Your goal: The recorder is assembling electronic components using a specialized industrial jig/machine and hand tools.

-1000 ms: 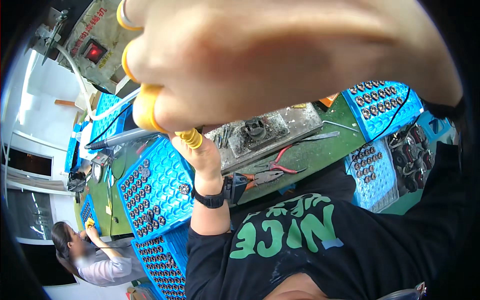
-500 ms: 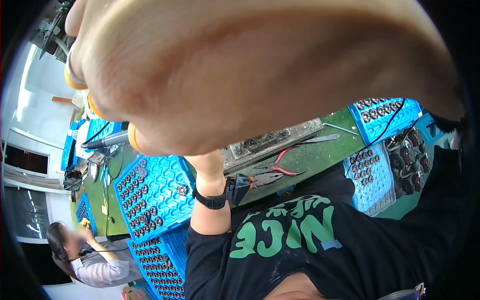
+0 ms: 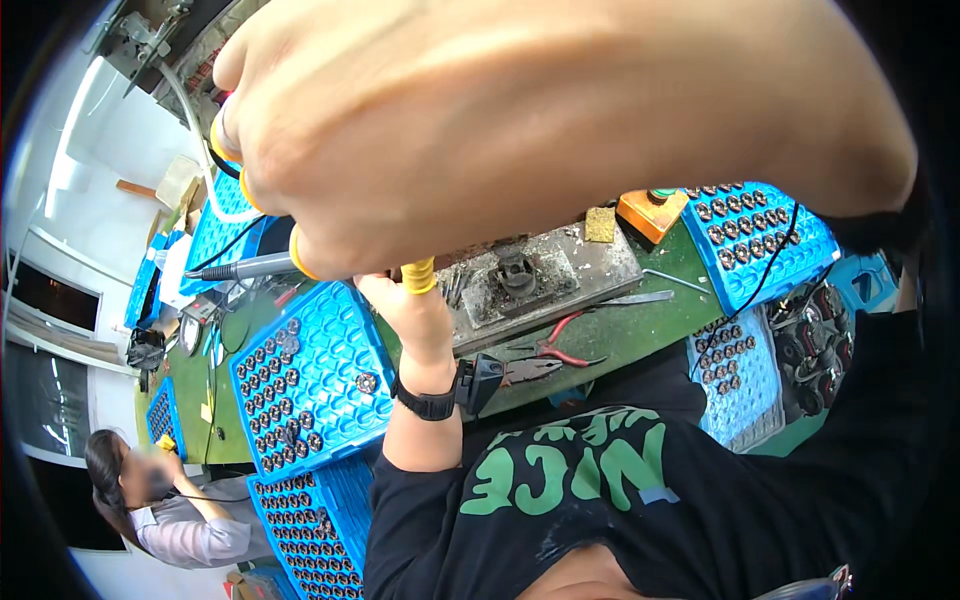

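Observation:
My right hand [image 3: 540,130] looms large and close across the top, with orange-yellow finger cots on several fingers. It is closed round the grey handle of a soldering iron [image 3: 250,268], its black cord end pointing left; the tip is hidden. Below it, my left hand [image 3: 415,320], with a black strap on its wrist, reaches upward. A yellow finger cot shows on it, but my right hand covers most of its fingers. Beside it lies a grimy metal block [image 3: 610,270], with a dark round part [image 3: 516,275] on its middle.
Blue trays of small round coil parts stand at left [image 3: 345,340] and right [image 3: 765,240]. Red-handled pliers [image 3: 565,345] lie on the green table [image 3: 660,325], near an orange box [image 3: 650,212] and a yellow sponge [image 3: 600,225]. A co-worker [image 3: 190,510] sits at far left.
My right hand has risen and shifted right with the soldering iron. The dark round part, sponge, orange box and some of my left hand's fingers have come into sight.

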The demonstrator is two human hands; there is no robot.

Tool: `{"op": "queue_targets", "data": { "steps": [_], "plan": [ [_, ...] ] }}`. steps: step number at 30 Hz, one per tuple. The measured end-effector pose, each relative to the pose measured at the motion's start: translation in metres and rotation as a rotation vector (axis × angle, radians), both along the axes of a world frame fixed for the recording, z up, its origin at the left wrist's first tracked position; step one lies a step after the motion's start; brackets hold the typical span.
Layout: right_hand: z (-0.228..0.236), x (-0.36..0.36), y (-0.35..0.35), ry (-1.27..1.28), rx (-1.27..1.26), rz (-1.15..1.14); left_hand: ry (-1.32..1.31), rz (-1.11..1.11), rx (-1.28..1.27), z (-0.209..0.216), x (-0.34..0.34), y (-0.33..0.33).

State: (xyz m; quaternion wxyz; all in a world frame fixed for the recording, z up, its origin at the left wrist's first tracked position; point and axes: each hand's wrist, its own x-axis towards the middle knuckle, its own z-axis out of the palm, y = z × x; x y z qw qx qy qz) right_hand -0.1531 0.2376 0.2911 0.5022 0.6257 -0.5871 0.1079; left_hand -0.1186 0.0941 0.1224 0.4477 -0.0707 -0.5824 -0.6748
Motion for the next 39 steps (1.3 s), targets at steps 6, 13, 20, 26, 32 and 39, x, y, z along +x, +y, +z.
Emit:
{"op": "queue_targets", "data": {
  "steps": [6, 13, 20, 26, 32, 39],
  "plan": [
    [0.001, 0.002, 0.003, 0.019, 0.005, -0.019, 0.007, 0.064, -0.007, -0.004, -0.002, -0.002],
    [-0.003, 0.004, -0.001, 0.026, 0.041, -0.008, -0.043, 0.110, 0.075, 0.000, -0.007, 0.002],
    [-0.007, 0.002, 0.002, 0.032, 0.057, -0.025, -0.042, 0.039, 0.082, 0.005, -0.004, 0.004],
    [-0.010, 0.000, 0.006, 0.047, 0.064, -0.040, 0.035, 0.193, -0.003, -0.012, -0.011, 0.002],
    [-0.008, 0.000, 0.009, 0.064, 0.057, -0.049, 0.012, 0.290, -0.143, -0.017, -0.011, -0.009],
    [-0.006, -0.002, 0.003, 0.104, 0.070, -0.034, 0.056, 0.011, -0.127, 0.000, -0.001, -0.001]
  ]
}}
